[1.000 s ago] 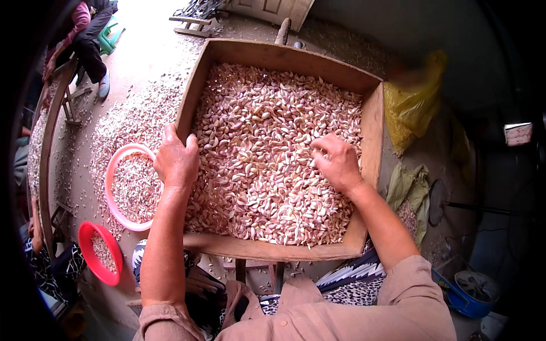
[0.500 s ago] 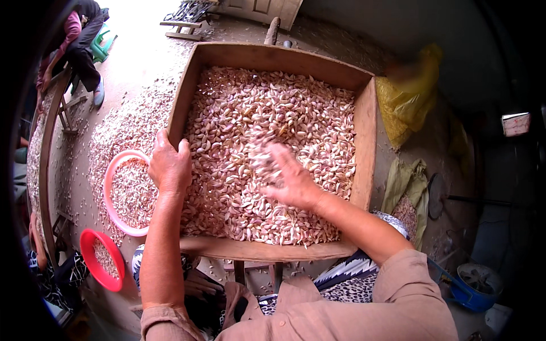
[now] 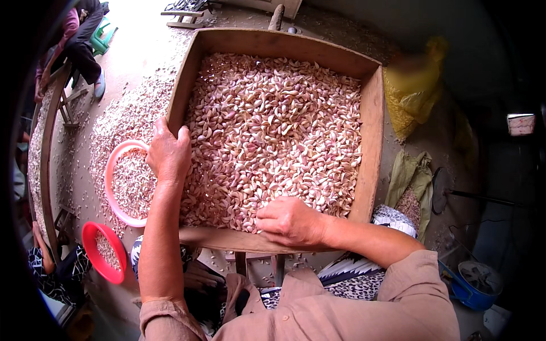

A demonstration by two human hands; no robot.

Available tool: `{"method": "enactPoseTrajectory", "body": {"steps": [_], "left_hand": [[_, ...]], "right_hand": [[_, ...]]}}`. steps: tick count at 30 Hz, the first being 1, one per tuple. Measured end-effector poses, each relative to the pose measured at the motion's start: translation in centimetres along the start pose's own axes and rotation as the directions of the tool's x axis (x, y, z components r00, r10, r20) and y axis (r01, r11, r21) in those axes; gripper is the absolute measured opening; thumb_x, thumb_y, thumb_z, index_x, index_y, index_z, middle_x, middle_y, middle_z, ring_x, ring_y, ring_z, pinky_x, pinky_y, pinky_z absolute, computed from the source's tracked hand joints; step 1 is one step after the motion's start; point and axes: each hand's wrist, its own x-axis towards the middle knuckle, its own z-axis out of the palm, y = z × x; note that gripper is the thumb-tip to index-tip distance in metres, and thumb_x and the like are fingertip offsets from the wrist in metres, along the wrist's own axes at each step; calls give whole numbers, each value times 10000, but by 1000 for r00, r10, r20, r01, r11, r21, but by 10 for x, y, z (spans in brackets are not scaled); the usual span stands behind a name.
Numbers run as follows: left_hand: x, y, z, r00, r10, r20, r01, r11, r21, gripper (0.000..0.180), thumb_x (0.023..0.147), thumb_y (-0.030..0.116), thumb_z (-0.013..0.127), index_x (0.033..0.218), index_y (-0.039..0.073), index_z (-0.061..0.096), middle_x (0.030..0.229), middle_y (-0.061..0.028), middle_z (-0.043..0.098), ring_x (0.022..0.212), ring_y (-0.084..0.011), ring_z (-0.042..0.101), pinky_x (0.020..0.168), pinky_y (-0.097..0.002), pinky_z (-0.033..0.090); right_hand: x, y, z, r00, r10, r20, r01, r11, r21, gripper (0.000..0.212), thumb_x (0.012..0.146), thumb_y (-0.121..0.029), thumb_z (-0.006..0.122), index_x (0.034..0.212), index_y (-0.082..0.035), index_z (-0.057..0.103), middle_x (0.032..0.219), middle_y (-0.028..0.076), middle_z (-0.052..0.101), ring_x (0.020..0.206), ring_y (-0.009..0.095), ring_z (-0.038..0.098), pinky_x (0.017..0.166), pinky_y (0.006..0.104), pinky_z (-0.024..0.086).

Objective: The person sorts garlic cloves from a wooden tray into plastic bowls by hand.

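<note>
A square wooden-framed sieve [image 3: 372,145] lies in front of me, spread with pinkish-white garlic cloves [image 3: 273,125]. Small specks of light come through its bottom on the left, where the layer is thin. My left hand [image 3: 169,149] is closed around the left side of the frame, thumb on the inner side. Near the front board, my right hand [image 3: 291,220] rests low on the cloves, its fingers curled in and pointing left. What those fingers hold, if anything, is hidden under the hand.
Left of the sieve, a pink basin [image 3: 108,181] and a red basin [image 3: 118,250] hold cloves or scraps. More cloves cover the floor [image 3: 133,108]. Yellow sack [image 3: 406,102], green sack [image 3: 398,176] and blue pan [image 3: 475,295] stand right. Another person [image 3: 82,48] sits far left by a long tray [image 3: 50,131].
My right hand has moved from the middle of the cloves toward the front board, its blurred, spread fingers now curled. My left hand keeps its grip on the frame.
</note>
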Motion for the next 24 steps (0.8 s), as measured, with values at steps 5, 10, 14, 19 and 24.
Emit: {"method": "enactPoseTrajectory", "body": {"steps": [5,10,14,19,24], "left_hand": [[1,-2,2,1000,5,-5,-5,1000,7,530,932,349,611,1372,64,536,1137,-233,734,1066,-434,708,957,-542,520],[1,-4,4,1000,-4,-6,4,1000,22,528,933,357,617,1377,82,535,1130,-221,737,1059,-427,710,943,-538,524],[0,-1,4,1000,3,-11,-2,1000,22,515,933,362,611,1357,78,542,1118,-220,739,1044,-423,715,928,-532,529],[0,1,2,1000,-3,5,3,999,35,506,930,363,600,1331,59,553,1076,-226,744,1015,-429,720,917,-539,532],[-1,0,1,1000,14,-23,-13,999,34,501,925,349,605,1329,56,562,1097,-228,740,1032,-425,717,928,-535,530]], "right_hand": [[4,18,-22,980,146,-137,-163,979,-121,146,870,-206,720,813,-88,655,760,60,629,704,257,652,641,391,525],[-3,27,-28,957,207,-202,-238,960,-149,206,853,-161,702,733,-72,561,710,92,578,680,288,641,613,423,527],[-6,20,-12,968,120,-222,-158,973,-165,171,838,-135,714,763,-75,573,723,82,559,688,285,627,610,422,498],[-7,11,-5,986,60,-154,-84,984,-156,165,780,-132,723,784,-92,564,811,76,550,775,277,616,658,416,496],[-9,8,2,999,26,-44,-35,977,-210,148,789,-175,702,832,-92,588,895,71,575,887,244,608,726,391,511]]}}
